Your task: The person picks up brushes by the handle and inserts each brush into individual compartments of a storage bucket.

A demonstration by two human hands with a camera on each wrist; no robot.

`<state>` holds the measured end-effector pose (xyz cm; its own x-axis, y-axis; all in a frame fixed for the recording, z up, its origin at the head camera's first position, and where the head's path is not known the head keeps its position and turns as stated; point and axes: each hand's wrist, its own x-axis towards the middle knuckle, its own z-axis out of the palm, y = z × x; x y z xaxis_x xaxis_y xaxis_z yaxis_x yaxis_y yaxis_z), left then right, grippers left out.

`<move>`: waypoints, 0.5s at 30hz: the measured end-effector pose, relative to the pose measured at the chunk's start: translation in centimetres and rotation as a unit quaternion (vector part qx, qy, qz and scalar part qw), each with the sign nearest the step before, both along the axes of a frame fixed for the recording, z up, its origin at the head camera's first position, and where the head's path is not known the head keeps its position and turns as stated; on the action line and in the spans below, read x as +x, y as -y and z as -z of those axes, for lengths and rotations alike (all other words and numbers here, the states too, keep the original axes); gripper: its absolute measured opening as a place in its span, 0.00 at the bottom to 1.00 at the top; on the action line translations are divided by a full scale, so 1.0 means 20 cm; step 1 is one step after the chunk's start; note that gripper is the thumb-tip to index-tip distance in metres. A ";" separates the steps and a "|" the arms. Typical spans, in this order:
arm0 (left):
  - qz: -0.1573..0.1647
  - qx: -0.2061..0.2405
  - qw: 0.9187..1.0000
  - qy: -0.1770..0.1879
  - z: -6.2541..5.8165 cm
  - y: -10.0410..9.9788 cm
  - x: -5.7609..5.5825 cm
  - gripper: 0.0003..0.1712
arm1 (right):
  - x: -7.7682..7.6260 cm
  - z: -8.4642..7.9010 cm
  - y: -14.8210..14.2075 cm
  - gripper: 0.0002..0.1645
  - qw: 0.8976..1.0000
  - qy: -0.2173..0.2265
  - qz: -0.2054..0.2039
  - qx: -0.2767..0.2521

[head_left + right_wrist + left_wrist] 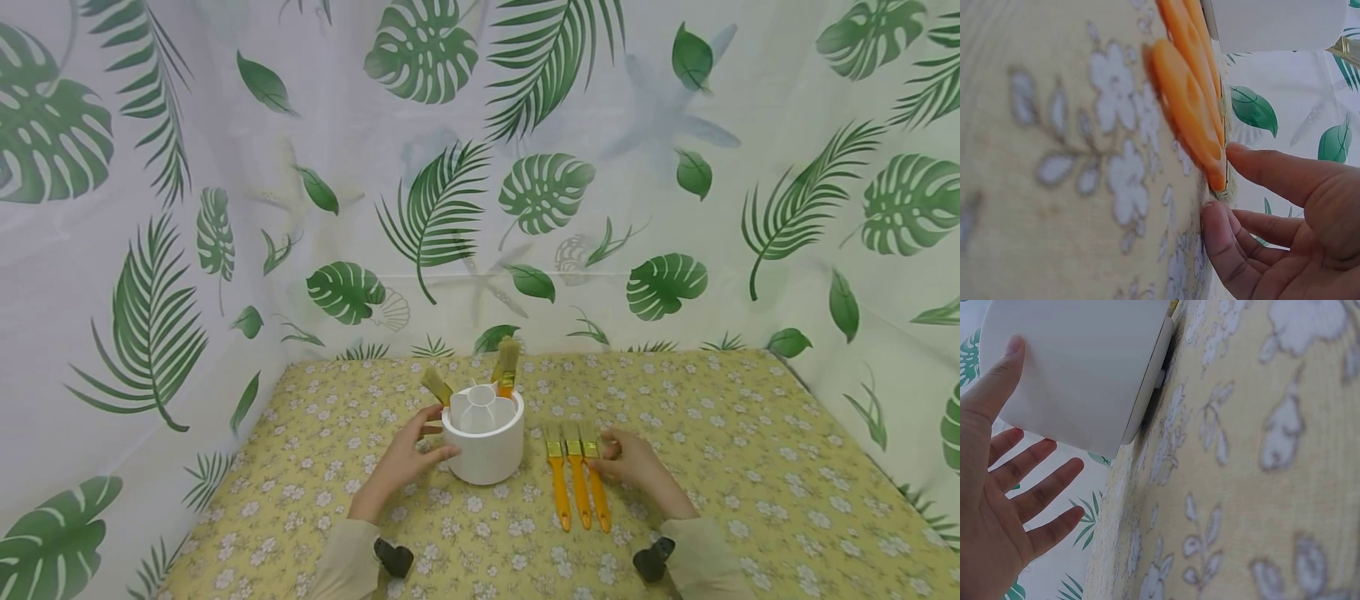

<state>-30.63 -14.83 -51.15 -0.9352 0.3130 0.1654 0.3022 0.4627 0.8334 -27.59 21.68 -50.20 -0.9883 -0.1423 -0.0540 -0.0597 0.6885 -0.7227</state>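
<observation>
A round white desk organizer point(487, 454) with inner dividers and a central tube stands on the table. One paintbrush point(437, 385) leans out of its left side, and another paintbrush point(507, 362) rises at the back right. My left hand point(408, 454) is at the organizer's left side, thumb against its wall point(1079, 369) and the other fingers loosely spread. To the right, three paintbrushes with orange handles lie side by side, bristles away from me. My right hand point(637, 462) pinches the rightmost paintbrush point(600, 500) near its metal band, thumb on one side and fingertips on the other.
A yellow floral cloth point(750, 467) covers the table. The left paintbrush point(561, 500) and middle paintbrush point(581, 496) lie close beside the pinched one. Behind the table hangs a white leaf-print curtain point(600, 317), and it continues along both sides.
</observation>
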 end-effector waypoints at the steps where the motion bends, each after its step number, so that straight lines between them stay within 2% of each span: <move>1: -0.001 0.000 1.000 0.000 0.00 0.00 0.00 0.47 | 0.00 0.00 0.00 0.36 1.000 0.001 0.001 0.000; 5: -0.001 -0.002 1.000 0.000 0.00 0.00 0.00 0.47 | 0.00 0.00 0.01 0.34 1.000 0.004 0.006 0.003; 15: -0.002 0.001 1.000 0.008 -0.01 -0.01 0.01 0.47 | -0.01 0.02 0.04 0.35 0.999 0.008 0.023 0.025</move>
